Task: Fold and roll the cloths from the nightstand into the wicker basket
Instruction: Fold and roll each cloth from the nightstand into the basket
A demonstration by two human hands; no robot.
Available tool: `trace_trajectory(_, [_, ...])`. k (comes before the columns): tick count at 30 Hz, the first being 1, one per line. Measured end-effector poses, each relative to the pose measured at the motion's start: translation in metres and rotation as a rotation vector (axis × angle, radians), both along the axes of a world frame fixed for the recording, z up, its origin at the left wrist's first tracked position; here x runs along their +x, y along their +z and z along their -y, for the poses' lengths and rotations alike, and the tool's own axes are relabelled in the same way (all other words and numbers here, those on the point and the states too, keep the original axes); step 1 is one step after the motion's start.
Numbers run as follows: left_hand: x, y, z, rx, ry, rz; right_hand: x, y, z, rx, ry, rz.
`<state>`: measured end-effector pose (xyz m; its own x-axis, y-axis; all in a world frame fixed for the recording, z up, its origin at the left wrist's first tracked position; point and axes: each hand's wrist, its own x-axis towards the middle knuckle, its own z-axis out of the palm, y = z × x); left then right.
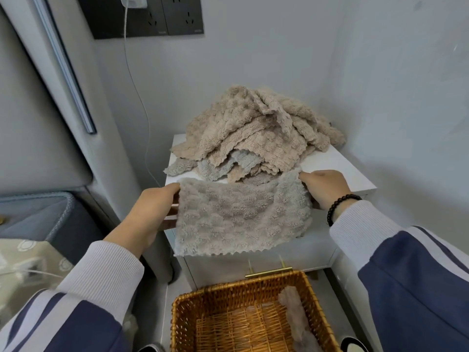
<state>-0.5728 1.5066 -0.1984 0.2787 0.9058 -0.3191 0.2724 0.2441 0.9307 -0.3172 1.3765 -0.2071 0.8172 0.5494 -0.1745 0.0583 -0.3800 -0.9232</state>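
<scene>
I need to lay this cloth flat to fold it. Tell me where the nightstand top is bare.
Bare strips only: the nightstand top's front edge between the pile of cloths and the held cloth, and the right front corner beside the right hand. The back and middle are crowded by the pile.

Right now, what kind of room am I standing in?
Most likely a bedroom. A white nightstand piled with cloths stands beside a padded headboard, with wall sockets just above it. Both hands, left and right, hold a grey cloth over a wicker basket.
</scene>
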Motion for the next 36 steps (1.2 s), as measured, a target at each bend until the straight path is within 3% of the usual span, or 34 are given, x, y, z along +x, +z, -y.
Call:
trace_trajectory(6, [0.002, 0.005, -0.006, -0.109, 0.049, 0.147, 0.009, -0.001, 0.002, 0.029, -0.059, -0.185])
trace_trajectory(10, [0.002, 0.003, -0.007, -0.076, -0.043, 0.066, 0.016, -0.001, 0.002, 0.050, -0.032, -0.239])
trace_trajectory(15, [0.004, -0.005, -0.005, 0.083, -0.014, 0.049, 0.010, 0.002, 0.007, 0.033, 0.031, -0.051])
trace_trajectory(22, [0.000, 0.000, -0.011, 0.125, 0.123, 0.309, 0.009, 0.006, 0.009, 0.211, -0.022, -0.006])
trace_trajectory(28, [-0.007, -0.003, -0.007, 0.387, 0.158, 0.063, 0.005, 0.010, 0.016, 0.240, -0.084, 0.139])
trace_trajectory(36, [-0.010, -0.016, -0.009, 0.321, 0.157, 0.073, -0.006, -0.003, 0.012, 0.172, -0.069, 0.200])
